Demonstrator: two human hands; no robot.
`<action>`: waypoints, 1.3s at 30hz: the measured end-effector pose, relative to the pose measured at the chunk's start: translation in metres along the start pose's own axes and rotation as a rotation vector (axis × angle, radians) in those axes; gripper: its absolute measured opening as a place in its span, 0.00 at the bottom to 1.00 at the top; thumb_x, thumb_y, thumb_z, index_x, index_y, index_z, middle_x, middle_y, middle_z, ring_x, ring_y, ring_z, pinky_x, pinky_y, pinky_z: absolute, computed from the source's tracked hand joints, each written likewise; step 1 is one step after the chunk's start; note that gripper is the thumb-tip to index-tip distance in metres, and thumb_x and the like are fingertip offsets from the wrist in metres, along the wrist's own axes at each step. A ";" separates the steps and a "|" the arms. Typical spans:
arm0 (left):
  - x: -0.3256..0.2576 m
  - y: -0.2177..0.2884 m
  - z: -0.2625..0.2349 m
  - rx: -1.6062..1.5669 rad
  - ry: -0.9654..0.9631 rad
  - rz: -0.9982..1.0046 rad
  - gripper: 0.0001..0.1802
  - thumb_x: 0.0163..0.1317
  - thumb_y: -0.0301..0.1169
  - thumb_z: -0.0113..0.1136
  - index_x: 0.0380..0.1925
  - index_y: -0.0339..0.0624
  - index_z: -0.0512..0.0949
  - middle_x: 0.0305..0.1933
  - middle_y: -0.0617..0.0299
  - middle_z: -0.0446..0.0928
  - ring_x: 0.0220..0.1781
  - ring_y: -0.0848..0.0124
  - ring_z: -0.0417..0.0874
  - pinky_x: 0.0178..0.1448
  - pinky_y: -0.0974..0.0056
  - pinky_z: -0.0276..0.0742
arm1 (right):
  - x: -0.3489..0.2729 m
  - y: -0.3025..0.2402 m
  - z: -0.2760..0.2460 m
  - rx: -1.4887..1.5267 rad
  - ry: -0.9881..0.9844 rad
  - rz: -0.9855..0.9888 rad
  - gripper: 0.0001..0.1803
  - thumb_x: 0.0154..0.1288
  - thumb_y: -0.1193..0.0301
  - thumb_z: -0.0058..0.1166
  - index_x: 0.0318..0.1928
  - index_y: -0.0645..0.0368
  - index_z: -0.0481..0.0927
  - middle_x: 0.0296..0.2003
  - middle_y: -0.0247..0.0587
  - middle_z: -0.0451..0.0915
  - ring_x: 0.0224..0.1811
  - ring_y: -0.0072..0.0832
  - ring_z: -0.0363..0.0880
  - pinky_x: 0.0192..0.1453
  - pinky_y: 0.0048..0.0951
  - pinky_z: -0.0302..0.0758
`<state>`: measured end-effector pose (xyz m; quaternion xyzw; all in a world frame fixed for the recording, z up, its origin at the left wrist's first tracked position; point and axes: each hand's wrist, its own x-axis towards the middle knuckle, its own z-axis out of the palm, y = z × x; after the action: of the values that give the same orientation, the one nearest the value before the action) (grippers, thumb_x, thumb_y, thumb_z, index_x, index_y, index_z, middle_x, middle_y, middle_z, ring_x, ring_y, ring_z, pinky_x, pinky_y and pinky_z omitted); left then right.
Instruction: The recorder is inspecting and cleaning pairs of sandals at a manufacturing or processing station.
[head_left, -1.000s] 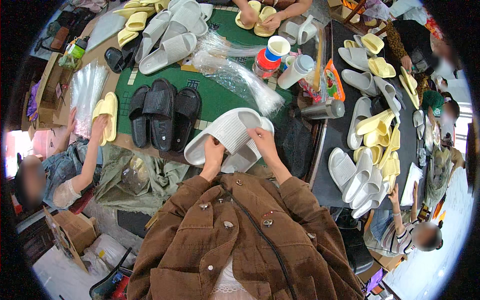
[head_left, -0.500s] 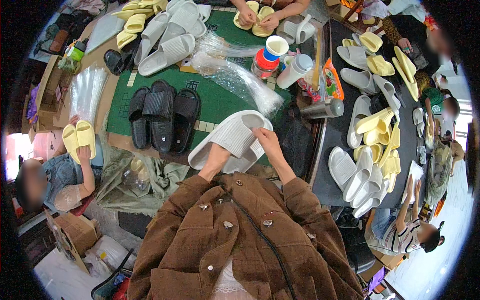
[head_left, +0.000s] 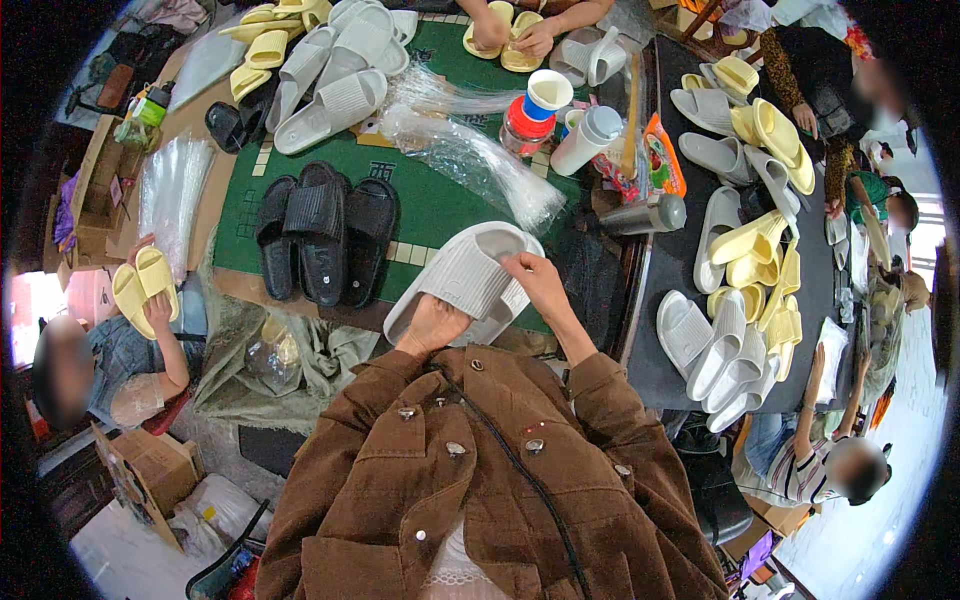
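Note:
A pair of light grey slide slippers [head_left: 462, 268] lies one against the other in front of my chest, at the near edge of the green-topped table [head_left: 415, 215]. My left hand [head_left: 438, 324] is closed at the rear edge of the upper slipper's ribbed strap; its fingertips are partly hidden there. With bent fingers my right hand [head_left: 537, 284] grips the pair at the right side of the strap. Most of the lower slipper is covered by the upper one. Just left of the pair stand several black slippers [head_left: 319, 235].
Clear plastic bags [head_left: 475, 160] lie beyond my hands, near a red jar [head_left: 527, 128], a white bottle [head_left: 588, 142] and a grey flask [head_left: 645, 215]. Grey and yellow slippers [head_left: 735, 350] crowd the dark right-hand table. Across the table, a co-worker's hands [head_left: 533, 38] touch yellow slippers.
My left hand has drawn back from under the strap, and more of its back shows. The grey pair has shifted slightly. At left, a co-worker's yellow slippers have moved a little left.

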<state>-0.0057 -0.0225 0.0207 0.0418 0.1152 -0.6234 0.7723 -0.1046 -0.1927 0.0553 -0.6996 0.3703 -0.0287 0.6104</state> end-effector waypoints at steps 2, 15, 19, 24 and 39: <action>0.000 -0.002 0.002 0.060 0.074 0.034 0.24 0.67 0.40 0.31 0.59 0.40 0.59 0.63 0.58 0.60 0.63 0.64 0.61 0.67 0.59 0.54 | -0.002 -0.005 0.000 -0.021 -0.024 0.012 0.18 0.59 0.60 0.51 0.27 0.65 0.75 0.20 0.30 0.72 0.26 0.16 0.65 0.32 0.21 0.63; 0.006 -0.003 -0.009 0.289 0.052 0.105 0.24 0.67 0.37 0.31 0.61 0.39 0.54 0.64 0.59 0.57 0.64 0.65 0.61 0.67 0.61 0.55 | 0.007 0.013 0.010 0.047 -0.131 0.097 0.22 0.61 0.57 0.47 0.41 0.67 0.77 0.25 0.33 0.75 0.26 0.20 0.69 0.32 0.24 0.67; 0.007 0.000 -0.013 0.265 0.096 0.111 0.23 0.68 0.37 0.31 0.60 0.39 0.55 0.64 0.59 0.59 0.63 0.65 0.62 0.67 0.61 0.56 | 0.012 0.011 0.003 0.277 -0.332 0.380 0.19 0.62 0.58 0.48 0.42 0.61 0.78 0.18 0.21 0.63 0.16 0.11 0.56 0.19 0.16 0.54; 0.005 0.007 -0.013 0.250 0.172 0.099 0.24 0.68 0.40 0.31 0.59 0.40 0.58 0.60 0.59 0.64 0.61 0.65 0.65 0.64 0.60 0.60 | 0.013 0.013 0.008 0.445 -0.324 0.355 0.15 0.61 0.59 0.50 0.39 0.54 0.80 0.16 0.18 0.58 0.16 0.10 0.50 0.19 0.17 0.47; -0.001 0.021 -0.040 0.576 0.729 0.467 0.21 0.58 0.37 0.44 0.50 0.41 0.66 0.52 0.58 0.68 0.52 0.63 0.69 0.54 0.60 0.65 | 0.038 0.020 0.013 0.785 0.224 0.131 0.05 0.60 0.69 0.46 0.30 0.55 0.72 0.24 0.26 0.69 0.18 0.11 0.56 0.20 0.14 0.54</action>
<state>0.0097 -0.0081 -0.0196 0.4917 0.1880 -0.3859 0.7576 -0.0798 -0.2025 0.0187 -0.3813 0.4391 -0.2049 0.7873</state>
